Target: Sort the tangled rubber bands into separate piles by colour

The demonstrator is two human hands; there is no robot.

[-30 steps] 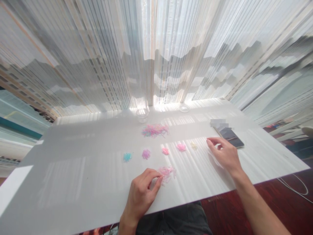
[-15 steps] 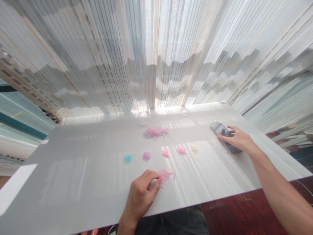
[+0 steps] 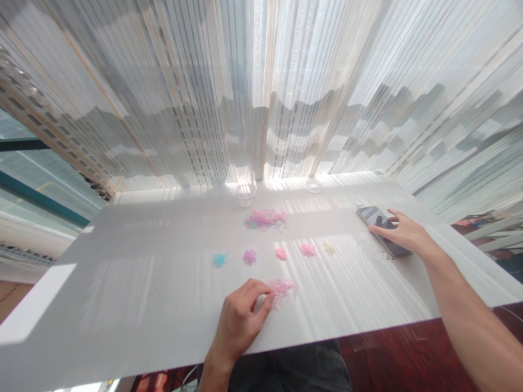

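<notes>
My left hand pinches thumb and forefinger together at the left edge of a loose pale-pink pile of thin strands, which look like small rubber bands. What lies between the fingertips is too small to make out. To the right, my right hand holds a smartphone by its sides, thumb on the near edge and fingers on the far one; the phone lies on the table. Between the hands runs a row of small heaps: turquoise, purple, coral-pink, pink and pale yellow.
A larger mixed-colour pile lies behind the row. Further back stand a clear round container and a clear lid-like disc. The white table ends at a sheer curtain.
The view has shifted slightly, so everything sits a little further right. Both hands keep almost the same pose at the pink pile and at the phone.
</notes>
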